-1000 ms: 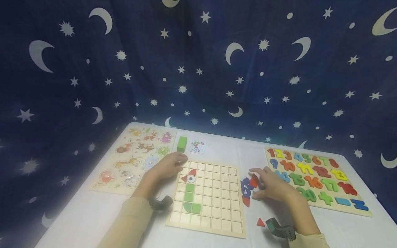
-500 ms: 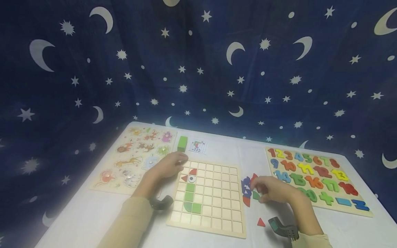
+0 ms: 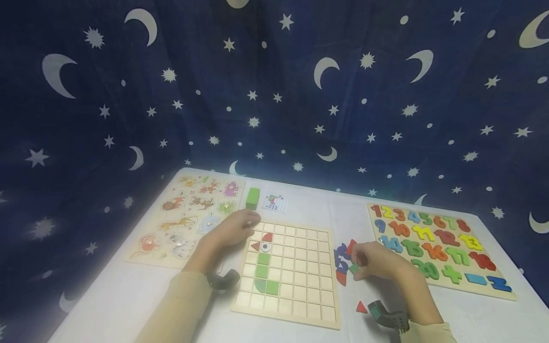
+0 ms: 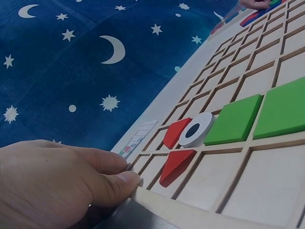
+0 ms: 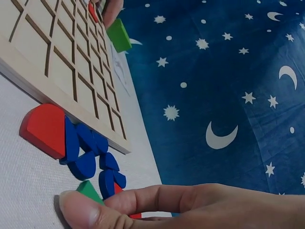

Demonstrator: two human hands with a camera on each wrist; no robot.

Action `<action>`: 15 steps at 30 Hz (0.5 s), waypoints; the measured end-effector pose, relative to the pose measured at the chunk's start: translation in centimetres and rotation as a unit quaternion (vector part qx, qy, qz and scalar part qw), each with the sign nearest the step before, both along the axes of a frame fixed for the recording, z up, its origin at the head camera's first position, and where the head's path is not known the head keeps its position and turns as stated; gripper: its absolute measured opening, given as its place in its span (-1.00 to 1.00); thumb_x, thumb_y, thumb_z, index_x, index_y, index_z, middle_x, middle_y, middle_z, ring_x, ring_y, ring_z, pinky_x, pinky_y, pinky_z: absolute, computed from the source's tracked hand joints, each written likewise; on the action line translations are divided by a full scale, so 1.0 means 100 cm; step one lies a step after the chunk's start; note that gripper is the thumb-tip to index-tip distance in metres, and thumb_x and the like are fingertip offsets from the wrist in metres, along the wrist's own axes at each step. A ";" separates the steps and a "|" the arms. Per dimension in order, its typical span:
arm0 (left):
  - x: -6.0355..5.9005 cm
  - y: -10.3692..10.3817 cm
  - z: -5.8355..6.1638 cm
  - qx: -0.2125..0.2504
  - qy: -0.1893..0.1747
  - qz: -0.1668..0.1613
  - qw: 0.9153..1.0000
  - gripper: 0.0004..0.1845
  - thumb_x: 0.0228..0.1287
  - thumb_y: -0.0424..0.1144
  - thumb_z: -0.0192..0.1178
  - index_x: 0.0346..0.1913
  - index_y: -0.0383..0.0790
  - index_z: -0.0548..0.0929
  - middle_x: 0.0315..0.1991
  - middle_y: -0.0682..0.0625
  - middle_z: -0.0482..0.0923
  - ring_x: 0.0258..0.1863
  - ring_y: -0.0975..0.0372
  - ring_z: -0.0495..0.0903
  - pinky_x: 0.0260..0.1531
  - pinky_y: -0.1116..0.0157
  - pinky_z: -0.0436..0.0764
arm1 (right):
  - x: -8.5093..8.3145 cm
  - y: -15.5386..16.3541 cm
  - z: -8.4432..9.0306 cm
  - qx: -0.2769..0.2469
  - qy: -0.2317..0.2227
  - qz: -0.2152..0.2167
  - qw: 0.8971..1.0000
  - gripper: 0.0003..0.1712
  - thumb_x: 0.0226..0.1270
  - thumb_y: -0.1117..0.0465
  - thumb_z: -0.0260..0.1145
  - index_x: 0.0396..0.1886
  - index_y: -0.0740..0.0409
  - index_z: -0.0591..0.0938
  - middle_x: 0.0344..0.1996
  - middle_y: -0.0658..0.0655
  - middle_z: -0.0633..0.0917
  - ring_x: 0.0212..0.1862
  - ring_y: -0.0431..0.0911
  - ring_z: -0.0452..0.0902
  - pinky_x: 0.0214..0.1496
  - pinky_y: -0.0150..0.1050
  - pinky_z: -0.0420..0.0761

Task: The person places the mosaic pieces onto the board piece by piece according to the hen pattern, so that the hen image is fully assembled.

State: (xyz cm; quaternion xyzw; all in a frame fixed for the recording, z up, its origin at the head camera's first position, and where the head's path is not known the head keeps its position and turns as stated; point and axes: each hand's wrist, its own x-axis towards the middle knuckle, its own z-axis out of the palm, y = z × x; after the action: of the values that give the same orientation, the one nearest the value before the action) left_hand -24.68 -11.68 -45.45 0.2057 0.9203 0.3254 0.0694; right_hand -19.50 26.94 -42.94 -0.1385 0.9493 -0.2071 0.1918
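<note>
The wooden grid board [image 3: 300, 312] lies on the table, bearing a red quarter-round piece [image 3: 267, 237], a red triangle [image 3: 255, 246], a round white eye piece [image 3: 265, 247] and several green pieces [image 3: 272, 287]. At its far left corner, my left hand [image 3: 233, 228] holds the edge between thumb and forefinger [image 4: 102, 160]. Right of the board, my right hand [image 3: 379, 261] pinches a small green piece [image 5: 90, 192] between thumb and forefinger; its full shape is hidden. Beside those fingertips sits a pile of blue pieces [image 5: 85, 164] with red ones [image 5: 45, 130].
A loose red triangle [image 3: 361, 307] lies near my right wrist. Behind the board are a green block [image 3: 252, 198] and a picture card [image 3: 274, 202]. An animal puzzle [image 3: 146, 259] lies left, a number puzzle [image 3: 506, 294] right. A starry curtain [image 3: 291, 71] hangs behind.
My right hand has let go of a red piece, leaving it at the pile, and has moved down slightly to pinch the green piece. The left hand stays at the board's corner.
</note>
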 end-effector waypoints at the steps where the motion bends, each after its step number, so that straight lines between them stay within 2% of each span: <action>1: 0.000 0.000 0.000 0.000 0.000 0.000 1.000 -0.54 0.21 -0.37 0.15 0.22 -0.26 0.49 0.25 -0.13 0.46 0.31 0.01 0.36 0.41 0.04 0.24 | 0.000 -0.001 0.000 0.006 -0.001 -0.009 1.000 -0.61 -0.28 0.18 0.59 -0.49 0.00 0.52 -0.57 -0.04 0.50 -0.42 -0.16 0.38 -0.43 -0.31 0.39; 3: 0.000 0.001 0.000 0.002 -0.001 0.000 1.000 -0.54 0.21 -0.37 0.16 0.22 -0.26 0.49 0.25 -0.13 0.46 0.31 0.01 0.36 0.41 0.05 0.24 | 0.001 -0.003 0.000 0.016 -0.004 -0.023 1.000 -0.60 -0.29 0.18 0.60 -0.51 0.01 0.51 -0.58 -0.04 0.51 -0.41 -0.15 0.39 -0.41 -0.29 0.38; 8: 0.000 0.001 0.000 0.005 -0.006 0.004 1.000 -0.53 0.21 -0.37 0.16 0.21 -0.24 0.50 0.25 -0.12 0.46 0.31 0.02 0.36 0.41 0.05 0.25 | 0.003 -0.004 0.003 0.028 -0.002 -0.020 0.999 -0.61 -0.31 0.15 0.60 -0.53 0.01 0.51 -0.59 -0.04 0.50 -0.42 -0.14 0.37 -0.40 -0.28 0.36; 15: -0.001 0.001 -0.001 0.008 -0.009 0.007 1.000 -0.53 0.20 -0.37 0.17 0.21 -0.23 0.50 0.26 -0.11 0.45 0.30 0.02 0.38 0.39 0.04 0.28 | 0.005 -0.005 0.008 0.035 -0.014 -0.029 0.999 -0.67 -0.23 0.19 0.57 -0.57 0.01 0.52 -0.59 -0.04 0.51 -0.41 -0.14 0.39 -0.38 -0.28 0.37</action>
State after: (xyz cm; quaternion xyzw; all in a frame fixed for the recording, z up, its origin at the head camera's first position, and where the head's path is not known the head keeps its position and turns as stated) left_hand -24.80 -11.59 -45.57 0.1968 0.9186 0.3348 0.0735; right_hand -19.03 26.44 -42.17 -0.1013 0.9567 -0.1810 0.2040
